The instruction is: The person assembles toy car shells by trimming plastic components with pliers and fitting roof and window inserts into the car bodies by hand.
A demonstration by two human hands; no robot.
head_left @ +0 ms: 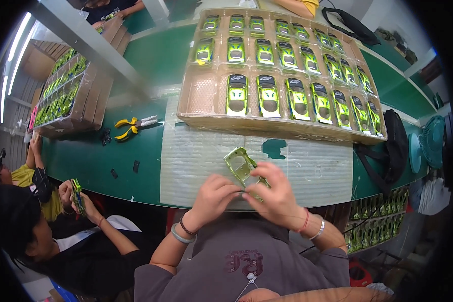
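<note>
A lime-green toy car body shell point(238, 162) is tilted over the table's near edge, its hollow inside partly facing me. My right hand point(277, 197) grips the shell by its right side, fingers curled around it. Close against it, my left hand point(217, 197) is closed, with thumb and finger pinched at a small dark piece point(241, 191) by the shell's lower edge. My fingers hide much of that piece, so its kind does not show. Both hands are over the front edge of a pale ribbed mat point(201, 166).
Beyond the mat stands a cardboard tray point(282, 132) with rows of green toy car bodies. Yellow-handled pliers point(131, 128) and small black parts point(136, 166) lie left on the green table point(85, 158). A co-worker point(60, 236) at left holds another car body. A black bag point(387, 151) is at right.
</note>
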